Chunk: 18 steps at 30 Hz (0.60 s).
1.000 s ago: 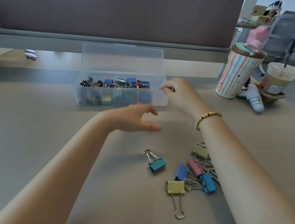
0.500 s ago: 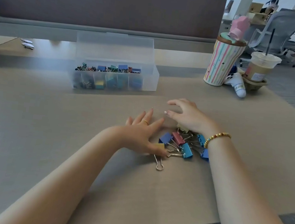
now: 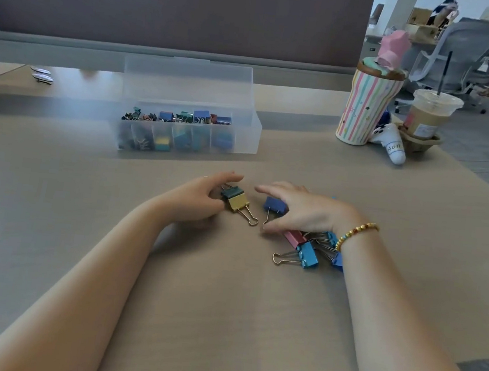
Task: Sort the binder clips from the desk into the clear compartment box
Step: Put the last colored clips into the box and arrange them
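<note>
Two hands on the matte counter (image 3: 225,290): left hand (image 3: 197,202) pinches stacked green and yellow clips (image 3: 235,199); right hand (image 3: 304,213) curls round a navy clip (image 3: 274,204).

Soft daylight; mild blur (wide-angle edges)

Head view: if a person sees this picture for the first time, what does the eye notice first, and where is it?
First the two hands at the centre of the desk: the left hand grips a yellow clip and a green one, the right hand curls over a dark blue clip. Behind them stands the clear compartment box, lid up; a striped cup stands at the far right.
</note>
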{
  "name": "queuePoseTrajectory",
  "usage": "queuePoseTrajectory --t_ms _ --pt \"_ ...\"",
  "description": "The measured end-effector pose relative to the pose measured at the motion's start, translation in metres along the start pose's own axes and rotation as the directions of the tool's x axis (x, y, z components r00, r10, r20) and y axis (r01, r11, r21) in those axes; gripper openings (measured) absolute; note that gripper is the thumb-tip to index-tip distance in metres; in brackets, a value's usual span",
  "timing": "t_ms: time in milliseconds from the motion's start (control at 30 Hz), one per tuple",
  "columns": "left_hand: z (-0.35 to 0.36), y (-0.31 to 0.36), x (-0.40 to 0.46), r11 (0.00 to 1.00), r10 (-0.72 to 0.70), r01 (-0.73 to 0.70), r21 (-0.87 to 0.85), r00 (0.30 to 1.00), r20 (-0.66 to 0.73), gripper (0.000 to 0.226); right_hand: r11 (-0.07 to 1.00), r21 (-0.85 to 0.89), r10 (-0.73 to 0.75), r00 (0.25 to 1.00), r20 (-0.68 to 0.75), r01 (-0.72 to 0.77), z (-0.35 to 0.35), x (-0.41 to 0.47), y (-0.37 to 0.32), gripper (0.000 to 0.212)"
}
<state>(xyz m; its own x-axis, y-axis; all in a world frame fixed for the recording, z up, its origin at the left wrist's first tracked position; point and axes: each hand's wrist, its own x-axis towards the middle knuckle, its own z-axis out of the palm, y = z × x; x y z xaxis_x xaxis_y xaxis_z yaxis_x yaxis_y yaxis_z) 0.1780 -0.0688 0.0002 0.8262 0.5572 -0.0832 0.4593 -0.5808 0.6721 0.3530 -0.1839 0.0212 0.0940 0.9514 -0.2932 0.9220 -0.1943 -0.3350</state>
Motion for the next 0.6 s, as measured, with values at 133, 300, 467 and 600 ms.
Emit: queuePoseTrajectory --t_ms 133,300,467,600 --pt "0.000 -0.007 0.002 0.989 0.073 -0.065 0.135 0.996 -0.052 0.053 0.999 -0.051 0.007 0.996 -0.087 -0.012 0.007 0.005 -0.016 0.074" --pt "-0.006 -0.012 0.005 0.950 0.090 -0.010 0.313 0.966 -0.241 0.035 0.989 -0.089 0.090 0.952 -0.291 -0.121 0.018 0.024 -0.034 0.053" --pt "-0.018 -0.010 0.019 0.903 -0.039 0.125 0.411 0.977 -0.212 0.026 0.985 -0.128 0.083 0.972 -0.219 -0.112 0.006 0.042 -0.039 0.049" --pt "-0.028 -0.015 0.032 0.950 -0.065 0.138 0.281 0.965 -0.255 0.022 0.997 -0.029 0.071 0.980 -0.185 -0.077 -0.003 0.057 -0.039 0.038"
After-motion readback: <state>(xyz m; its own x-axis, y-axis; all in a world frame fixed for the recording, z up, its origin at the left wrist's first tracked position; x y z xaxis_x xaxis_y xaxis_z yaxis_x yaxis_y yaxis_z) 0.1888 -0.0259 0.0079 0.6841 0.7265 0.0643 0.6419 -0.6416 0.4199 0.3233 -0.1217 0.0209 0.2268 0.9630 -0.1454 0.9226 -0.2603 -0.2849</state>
